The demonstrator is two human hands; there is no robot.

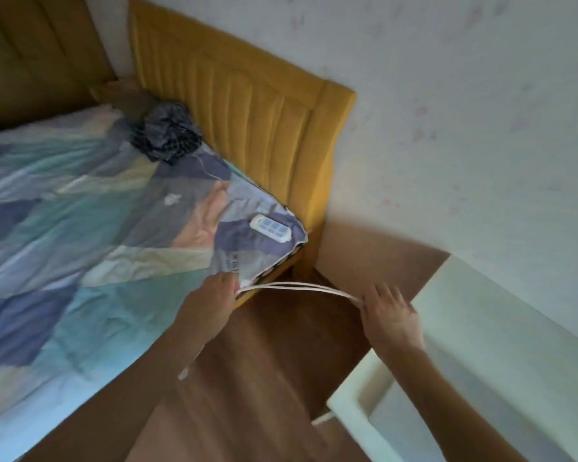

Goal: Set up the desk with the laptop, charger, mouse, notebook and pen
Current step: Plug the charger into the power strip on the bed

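A white charger cable (297,286) stretches in two or three strands between my hands, above the wooden floor beside the bed corner. My left hand (211,298) grips its left end near the edge of the bedsheet. My right hand (386,310) pinches the other end by the white desk (481,328). A loose cable end (184,373) dangles below my left forearm. On the bed corner lies a white power strip (270,228) with blue sockets. Laptop, mouse, notebook and pen are out of sight.
The bed (64,228) with a patterned blue sheet fills the left side, with a yellow padded headboard (247,105) behind it. A dark crumpled cloth (167,135) lies near the headboard. A strip of brown wooden floor (264,378) runs between bed and desk.
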